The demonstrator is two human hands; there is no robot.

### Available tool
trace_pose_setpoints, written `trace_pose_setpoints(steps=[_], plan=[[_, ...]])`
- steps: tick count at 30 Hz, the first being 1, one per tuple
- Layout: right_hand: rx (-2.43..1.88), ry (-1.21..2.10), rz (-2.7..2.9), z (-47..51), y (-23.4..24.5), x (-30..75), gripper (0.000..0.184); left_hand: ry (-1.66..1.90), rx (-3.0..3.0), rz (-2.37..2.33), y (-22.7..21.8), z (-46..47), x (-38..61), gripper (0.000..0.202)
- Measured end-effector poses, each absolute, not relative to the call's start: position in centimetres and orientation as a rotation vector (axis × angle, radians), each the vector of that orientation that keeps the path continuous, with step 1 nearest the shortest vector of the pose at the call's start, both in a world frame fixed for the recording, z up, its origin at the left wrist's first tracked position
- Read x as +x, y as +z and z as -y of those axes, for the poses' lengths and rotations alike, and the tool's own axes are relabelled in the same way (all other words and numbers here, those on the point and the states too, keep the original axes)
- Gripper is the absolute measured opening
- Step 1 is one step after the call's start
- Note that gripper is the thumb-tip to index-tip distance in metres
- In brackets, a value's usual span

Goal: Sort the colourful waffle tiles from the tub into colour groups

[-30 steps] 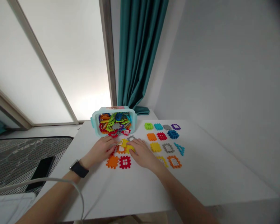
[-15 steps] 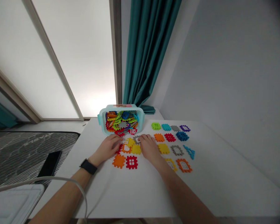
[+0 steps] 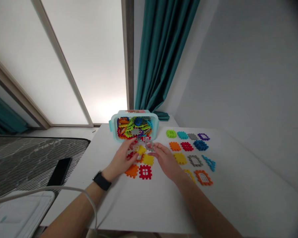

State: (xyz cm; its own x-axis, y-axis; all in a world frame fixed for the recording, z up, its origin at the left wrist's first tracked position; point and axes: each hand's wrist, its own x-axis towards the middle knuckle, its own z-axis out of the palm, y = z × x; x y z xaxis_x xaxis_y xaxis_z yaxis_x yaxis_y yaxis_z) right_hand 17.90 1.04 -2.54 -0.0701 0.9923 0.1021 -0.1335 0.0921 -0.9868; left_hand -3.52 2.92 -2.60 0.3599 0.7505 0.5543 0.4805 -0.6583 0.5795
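My right hand pinches a grey notched tile between thumb and fingers, just in front of the tub. Facing it, my left hand has thumb and fingers closed around a yellow notched tile with a white window insert; the fingers partly hide it. Beneath the hands lie another yellow tile and a partly covered orange one. Nearer me, an orange tile sits beside a red window tile.
Behind the hands stands a light-blue tub full of colourful pieces. Rows of tiles, including a blue stack and an orange frame, lie to the right. At left are a black phone, a white lid and a pale cable.
My right hand has raised the grey tile off the table. My left hand's fingers have gone from lying flat to closing around the yellow tile. The view has shifted slightly left.
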Motion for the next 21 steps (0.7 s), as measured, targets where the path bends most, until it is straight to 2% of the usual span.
trace_pose_setpoints(steps=[2, 5, 11, 17, 21], plan=[[-0.89, 1.383, 1.081, -0.5, -2.3, 17.0, 0.021, 1.188, 2.368, -1.044, -2.6, -2.8, -3.3, 0.057], [-0.895, 1.438, 1.046, 0.2, -2.4, 16.1, 0.024, 1.134, 2.481, -0.988, -2.6, -2.7, -3.6, 0.049], [-1.149, 1.213, 1.269, 0.2, -3.1, 15.9, 0.03, 1.128, 2.372, -0.923, -2.6, -2.2, -3.5, 0.035], [-1.138, 1.111, 1.41, 0.2, -3.5, 15.6, 0.025, 1.147, 1.911, -1.073, -2.7, -2.1, -2.9, 0.023], [-1.132, 1.137, 1.431, 0.4, -3.2, 15.5, 0.027, 1.112, 1.982, -1.049, -2.5, -2.1, -3.0, 0.02]])
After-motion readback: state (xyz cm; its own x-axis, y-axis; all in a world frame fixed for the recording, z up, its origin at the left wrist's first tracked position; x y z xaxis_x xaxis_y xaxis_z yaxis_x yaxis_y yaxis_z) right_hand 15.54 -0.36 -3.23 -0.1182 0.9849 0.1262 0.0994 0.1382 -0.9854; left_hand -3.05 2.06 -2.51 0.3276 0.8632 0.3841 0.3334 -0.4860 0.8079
